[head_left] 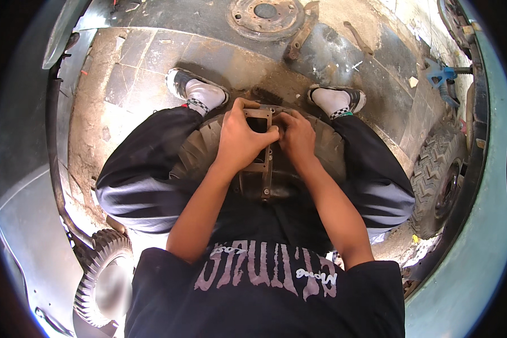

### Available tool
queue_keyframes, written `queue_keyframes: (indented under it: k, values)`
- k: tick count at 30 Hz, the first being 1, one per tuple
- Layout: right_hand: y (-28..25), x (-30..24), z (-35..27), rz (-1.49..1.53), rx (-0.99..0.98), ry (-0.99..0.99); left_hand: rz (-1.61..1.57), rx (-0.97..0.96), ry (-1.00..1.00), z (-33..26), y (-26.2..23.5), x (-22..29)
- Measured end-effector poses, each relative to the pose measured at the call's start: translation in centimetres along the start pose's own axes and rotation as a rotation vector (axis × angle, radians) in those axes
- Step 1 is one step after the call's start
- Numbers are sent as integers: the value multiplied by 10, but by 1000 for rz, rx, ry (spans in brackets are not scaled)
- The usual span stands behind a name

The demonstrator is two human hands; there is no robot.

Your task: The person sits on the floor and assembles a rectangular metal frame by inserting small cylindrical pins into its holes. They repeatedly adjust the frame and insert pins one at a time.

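Tyre (208,143) is clamped between the knees, likely to steady it. Metal bracket (263,163) is seated at its centre: left hand (241,141) wrapped round the frame, right hand (298,137) pinching its upper edge. Farther off, rusty disc (265,17) lies on tiled floor (146,67). No containers seen.

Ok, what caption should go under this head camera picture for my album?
Both hands, left and right, grip a rusty metal bracket on a tyre held between the knees.
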State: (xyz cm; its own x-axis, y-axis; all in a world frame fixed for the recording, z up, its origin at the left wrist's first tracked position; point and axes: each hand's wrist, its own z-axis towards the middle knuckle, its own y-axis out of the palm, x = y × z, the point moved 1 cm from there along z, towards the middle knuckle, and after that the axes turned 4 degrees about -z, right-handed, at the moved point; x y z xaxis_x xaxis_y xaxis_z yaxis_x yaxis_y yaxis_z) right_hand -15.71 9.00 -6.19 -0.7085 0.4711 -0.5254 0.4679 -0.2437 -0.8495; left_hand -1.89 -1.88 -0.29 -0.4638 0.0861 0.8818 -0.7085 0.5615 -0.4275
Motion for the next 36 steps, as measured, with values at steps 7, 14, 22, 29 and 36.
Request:
queue_keyframes:
  k: [7,14,22,29,36]
  values:
    - [-5,4,-31,59,-70,64,-7,-10,-4,-5,1,-4]
    - [11,1,-27,39,14,148,20,-17,17,-3,0,-2]
    - [15,8,-8,122,129,117,-31,-54,-52,-3,0,5]
    - [8,-1,-18,110,61,177,33,-41,-62,-9,-5,4]
    - [7,3,-36,110,-52,227,-33,-17,-16,-5,0,-1]
